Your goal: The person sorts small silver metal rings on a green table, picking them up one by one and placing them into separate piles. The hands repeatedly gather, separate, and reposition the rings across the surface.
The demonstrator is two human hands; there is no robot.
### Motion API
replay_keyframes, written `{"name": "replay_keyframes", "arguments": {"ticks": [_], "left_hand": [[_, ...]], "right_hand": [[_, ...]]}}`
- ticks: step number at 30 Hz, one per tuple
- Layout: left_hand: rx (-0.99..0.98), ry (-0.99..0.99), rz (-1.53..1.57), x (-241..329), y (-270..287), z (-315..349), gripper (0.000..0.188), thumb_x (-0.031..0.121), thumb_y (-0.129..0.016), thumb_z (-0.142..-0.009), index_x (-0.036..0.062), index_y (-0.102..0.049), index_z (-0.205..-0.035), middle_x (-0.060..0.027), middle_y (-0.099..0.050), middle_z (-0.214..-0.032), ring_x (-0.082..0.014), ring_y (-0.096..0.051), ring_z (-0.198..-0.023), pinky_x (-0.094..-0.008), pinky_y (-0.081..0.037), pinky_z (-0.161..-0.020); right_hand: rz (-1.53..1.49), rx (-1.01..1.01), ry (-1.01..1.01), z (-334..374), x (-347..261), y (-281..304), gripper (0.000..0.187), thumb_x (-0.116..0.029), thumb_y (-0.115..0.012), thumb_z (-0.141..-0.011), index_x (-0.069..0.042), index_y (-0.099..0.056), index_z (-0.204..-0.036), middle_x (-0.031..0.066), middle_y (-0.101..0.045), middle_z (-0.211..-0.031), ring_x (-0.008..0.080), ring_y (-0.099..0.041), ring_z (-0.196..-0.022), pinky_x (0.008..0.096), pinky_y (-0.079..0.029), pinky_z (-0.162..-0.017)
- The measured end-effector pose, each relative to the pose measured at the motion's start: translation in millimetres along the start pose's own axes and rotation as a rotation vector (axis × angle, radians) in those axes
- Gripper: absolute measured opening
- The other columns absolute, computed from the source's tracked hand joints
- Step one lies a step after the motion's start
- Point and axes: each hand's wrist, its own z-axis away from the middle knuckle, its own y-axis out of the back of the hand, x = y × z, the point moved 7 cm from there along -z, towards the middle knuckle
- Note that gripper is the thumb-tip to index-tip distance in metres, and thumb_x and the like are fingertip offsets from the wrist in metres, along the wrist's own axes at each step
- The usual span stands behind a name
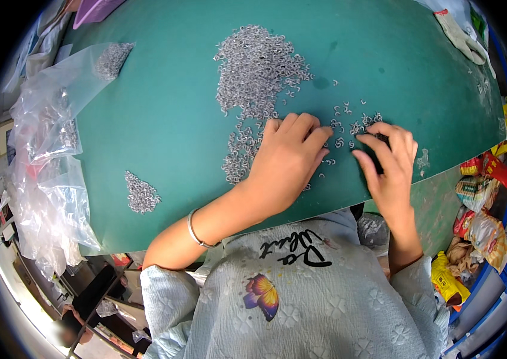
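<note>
Small grey C-shaped metal clips lie on the green table in a large heap [253, 72], with a narrower band [241, 149] running toward me from it. My left hand [286, 158], wearing a bangle, rests at the band's right side. Its fingers are curled and closed; the hand itself covers whatever they hold. Over a small cluster of clips [358, 127] my right hand [390, 158] bends its fingers, thumb and forefinger apart, with fingertips at the cluster's edge. Several loose clips [338, 142] are scattered between the hands.
A small clip pile [142, 192] lies at the near left. Clear plastic bags [56, 131], some with clips inside, cover the table's left edge. A glove [461, 37] lies at the far right. Beyond the right edge are colourful packages [483, 227]. A purple container [95, 11] stands far left.
</note>
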Motion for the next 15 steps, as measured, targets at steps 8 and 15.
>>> {"name": "replay_keyframes", "arguments": {"ticks": [8,15], "left_hand": [[0.016,-0.014,0.047,-4.8,-0.3,-2.0,0.015,-0.001,-0.069,-0.082,0.0015,-0.064,-0.097,-0.0124,-0.063,-0.096,-0.0306,-0.059,-0.087,-0.0397,-0.045,-0.076],[0.069,0.064,0.127,-7.8,7.3,0.5,0.015,-0.001,-0.069,-0.082,0.0011,-0.064,-0.096,-0.0124,-0.063,-0.093,-0.0317,-0.060,-0.084,-0.0402,-0.046,-0.075]], "right_hand": [[0.059,0.011,0.044,2.9,-3.6,-2.8,0.021,-0.008,-0.078,-0.074,-0.008,-0.069,-0.093,0.0046,-0.062,-0.108,0.0275,-0.055,-0.103,0.0412,-0.035,-0.090],[0.070,-0.003,0.036,6.0,-6.2,-3.3,0.019,-0.008,-0.077,-0.075,-0.008,-0.068,-0.092,0.0039,-0.062,-0.110,0.0270,-0.055,-0.107,0.0418,-0.033,-0.092]]}}
